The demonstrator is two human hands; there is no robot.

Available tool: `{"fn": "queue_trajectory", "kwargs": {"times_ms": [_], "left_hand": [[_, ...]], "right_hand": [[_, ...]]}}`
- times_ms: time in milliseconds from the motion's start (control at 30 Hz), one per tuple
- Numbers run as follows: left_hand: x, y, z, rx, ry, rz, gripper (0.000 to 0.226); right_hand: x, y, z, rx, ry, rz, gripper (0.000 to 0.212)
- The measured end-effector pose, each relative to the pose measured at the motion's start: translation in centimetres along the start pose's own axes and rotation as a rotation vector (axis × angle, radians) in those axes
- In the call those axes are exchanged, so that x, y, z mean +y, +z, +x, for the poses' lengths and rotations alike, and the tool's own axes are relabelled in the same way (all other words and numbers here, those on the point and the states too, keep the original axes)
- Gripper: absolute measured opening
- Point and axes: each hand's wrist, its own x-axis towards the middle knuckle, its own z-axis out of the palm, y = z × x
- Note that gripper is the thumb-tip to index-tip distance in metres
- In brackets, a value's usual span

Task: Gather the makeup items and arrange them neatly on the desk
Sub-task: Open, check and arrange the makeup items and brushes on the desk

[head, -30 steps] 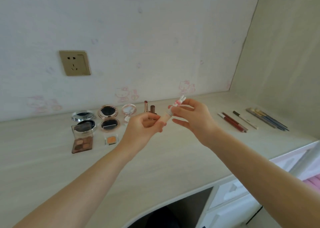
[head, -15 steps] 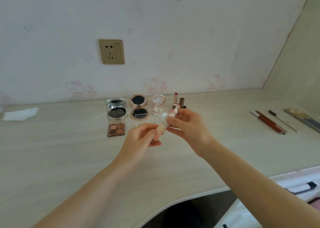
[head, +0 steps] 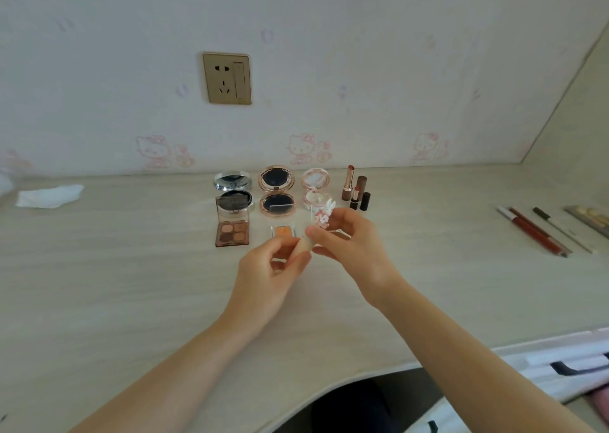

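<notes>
Above the middle of the desk (head: 131, 301), my left hand (head: 267, 278) pinches the beige lower end of a small lip tube (head: 304, 245). My right hand (head: 352, 245) pinches its upper end, which carries a white and pink bunny cap (head: 324, 213). Behind the hands stand three open round compacts: silver (head: 233, 190), dark rose-gold (head: 276, 190), pale pink (head: 315, 189). In front of them lie an eyeshadow quad (head: 231, 231) and a small orange pan (head: 282, 231). Open lipsticks (head: 354, 187) stand at the row's right end.
Red and white pencils (head: 540, 231) and brushes (head: 590, 218) lie on the desk at the far right. A crumpled white tissue (head: 49, 195) sits at the far left. A brass wall socket (head: 227, 78) is above the compacts. Drawers (head: 560, 363) show at the lower right.
The camera has swung left, so the makeup row now sits centred and the pencils nearer the right edge. Both hands still hold the bunny-capped tube, now slightly lower over the desk.
</notes>
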Motion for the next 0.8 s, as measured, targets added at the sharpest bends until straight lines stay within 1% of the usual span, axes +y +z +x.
{"fn": "queue_trajectory", "kwargs": {"times_ms": [167,333,400,467,533,600,700,800], "left_hand": [[-0.5,0.0,0.1,-0.002,-0.009,0.011,0.01],[-1.0,0.0,0.0,0.002,0.029,0.029,0.021],[-1.0,0.1,-0.1,-0.002,0.059,0.044,0.017],[-1.0,0.2,-0.3,-0.026,0.092,0.063,0.012],[-1.1,0.2,-0.3,-0.057,0.096,0.068,0.011],[-1.1,0.0,-0.2,-0.102,0.06,0.044,0.012],[-0.7,-0.4,0.0,-0.187,-0.02,-0.064,0.013],[-0.6,-1.1,0.4,-0.253,-0.059,-0.125,0.016]], "right_hand": [[0.9,0.2,-0.3,0.004,-0.007,0.116,0.035],[1.9,0.3,-0.6,0.021,-0.049,0.155,0.025],[2.0,0.1,-0.6,0.018,-0.055,0.165,0.023],[2.0,-0.1,-0.7,0.019,-0.057,0.173,0.024],[2.1,-0.2,-0.9,0.024,-0.065,0.155,0.026],[2.0,-0.3,-1.0,0.042,-0.076,0.117,0.027],[1.9,-0.5,-1.1,0.058,-0.09,0.093,0.024],[1.8,-0.6,-1.2,0.024,-0.082,0.118,0.025]]}}
